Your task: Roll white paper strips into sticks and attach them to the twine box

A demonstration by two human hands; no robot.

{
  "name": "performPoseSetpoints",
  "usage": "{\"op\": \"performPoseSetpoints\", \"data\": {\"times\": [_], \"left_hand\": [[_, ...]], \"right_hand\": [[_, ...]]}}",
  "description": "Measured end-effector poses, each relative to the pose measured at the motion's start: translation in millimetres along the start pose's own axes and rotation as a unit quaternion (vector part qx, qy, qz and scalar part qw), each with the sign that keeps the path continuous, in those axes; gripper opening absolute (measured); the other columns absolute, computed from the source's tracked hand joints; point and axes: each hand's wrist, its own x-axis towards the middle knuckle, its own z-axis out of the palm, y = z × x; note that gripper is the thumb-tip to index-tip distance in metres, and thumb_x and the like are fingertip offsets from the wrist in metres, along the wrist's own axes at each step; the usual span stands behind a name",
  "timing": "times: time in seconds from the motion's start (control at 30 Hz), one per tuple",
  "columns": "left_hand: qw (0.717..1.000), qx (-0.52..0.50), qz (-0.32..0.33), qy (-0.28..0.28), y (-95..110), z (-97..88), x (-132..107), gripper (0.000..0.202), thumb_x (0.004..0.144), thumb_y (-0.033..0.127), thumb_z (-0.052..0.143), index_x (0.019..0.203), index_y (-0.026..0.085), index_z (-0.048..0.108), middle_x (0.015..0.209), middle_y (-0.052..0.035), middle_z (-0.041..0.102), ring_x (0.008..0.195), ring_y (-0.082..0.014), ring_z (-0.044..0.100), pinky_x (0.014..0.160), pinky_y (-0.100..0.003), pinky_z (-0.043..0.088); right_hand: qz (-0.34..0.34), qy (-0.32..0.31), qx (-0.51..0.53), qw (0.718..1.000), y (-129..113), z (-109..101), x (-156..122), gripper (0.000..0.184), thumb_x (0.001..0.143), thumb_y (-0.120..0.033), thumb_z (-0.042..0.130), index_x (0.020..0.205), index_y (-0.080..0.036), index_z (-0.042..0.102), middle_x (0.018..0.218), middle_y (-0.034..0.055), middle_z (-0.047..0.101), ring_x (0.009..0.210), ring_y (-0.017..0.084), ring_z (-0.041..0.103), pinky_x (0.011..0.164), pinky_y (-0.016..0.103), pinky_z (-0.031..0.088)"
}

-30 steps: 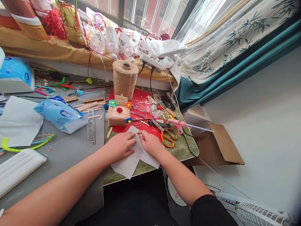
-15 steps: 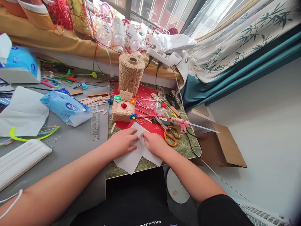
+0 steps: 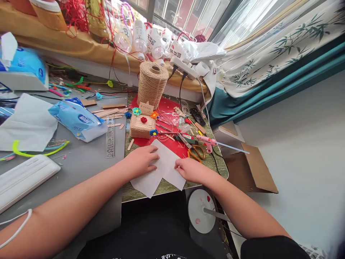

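Note:
A white sheet of paper [image 3: 161, 171] with an angular notch in its near edge lies at the table's front. My left hand [image 3: 141, 162] rests on its left part, fingers spread and pressing it flat. At the paper's right side is my right hand [image 3: 191, 169], its fingers curled and thumb drawn against them; whatever they may pinch is hidden. Just beyond my hands stands a twine-wrapped box [image 3: 142, 127] with a red flower [image 3: 143, 120] on top and several coloured flowers around it. Orange-handled scissors [image 3: 198, 152] lie past my right hand.
Behind the box stands a big twine spool [image 3: 153, 84]. A pink glue gun [image 3: 207, 141] with a long glue stick lies at the table's right edge. Left are a clear ruler [image 3: 110, 138], wooden sticks [image 3: 111, 112] and a blue wipes pack [image 3: 78, 120]. An open cardboard box [image 3: 258, 169] stands right.
My right hand has slid right across the paper, from its middle to its right side. My left hand stays in place on the paper. The view has shifted slightly.

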Motion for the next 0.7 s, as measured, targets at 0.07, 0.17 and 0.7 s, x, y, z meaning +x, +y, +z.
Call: {"op": "performPoseSetpoints", "data": {"times": [0.07,0.17,0.7], "left_hand": [[1.000,-0.002,-0.003,-0.001,0,-0.7,0,0.034,0.087,0.038,0.069,0.119,0.026,0.071,0.145,-0.0117,0.055,0.127,-0.0311,0.060,0.106,-0.044,0.051],[1.000,-0.002,-0.001,0.007,-1,-0.2,0,0.034,0.086,0.038,0.070,0.118,0.027,0.071,0.144,-0.0113,0.056,0.125,-0.0311,0.061,0.105,-0.044,0.051],[0.999,0.003,0.038,0.038,-10,8.0,-4,0.035,0.089,0.039,0.068,0.122,0.027,0.070,0.141,-0.0118,0.058,0.127,-0.0317,0.060,0.106,-0.046,0.051]], "right_hand": [[-0.009,-0.020,0.005,1.000,6,-7,-10,0.017,0.090,-0.021,0.060,0.094,-0.020,0.076,0.089,0.0066,0.078,0.081,0.021,0.070,0.069,0.028,0.044],[-0.010,0.049,0.106,0.993,13,-15,-16,0.022,0.093,-0.023,0.055,0.102,-0.023,0.075,0.088,0.0029,0.076,0.077,0.017,0.067,0.069,0.027,0.046],[-0.126,0.202,0.054,0.970,-15,14,76,0.015,0.099,-0.020,0.057,0.100,-0.017,0.071,0.101,0.0093,0.076,0.096,0.021,0.069,0.087,0.031,0.049]]}}
